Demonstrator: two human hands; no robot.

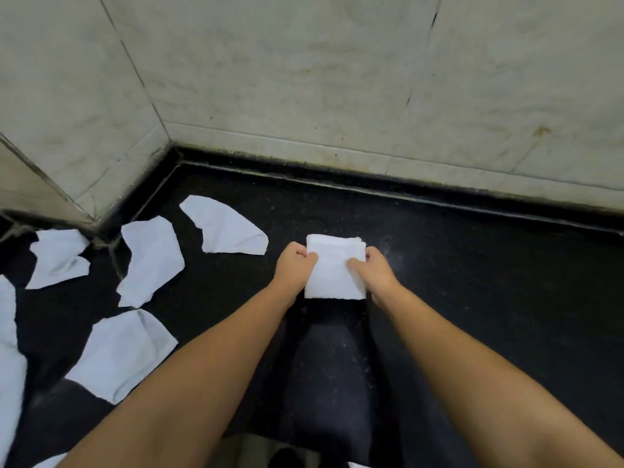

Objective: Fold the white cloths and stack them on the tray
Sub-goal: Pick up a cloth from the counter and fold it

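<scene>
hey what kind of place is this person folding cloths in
Probably a corner of a kitchen or utility counter, though I can't be sure: a black speckled stone surface meets pale marble-like wall slabs, with loose white cloths scattered on it.

The place looks like a tiled service or utility corner of a building, though its exact kind cannot be told. Large pale marble-like wall tiles (304, 79) with dark grout lines and brownish stains meet at an inner corner. Below them lies a black speckled stone surface (472, 282) with a raised black edge strip along the wall. Several crumpled white terry cloths (152, 261) lie scattered over this dark surface at the left, well apart from one another.
</scene>
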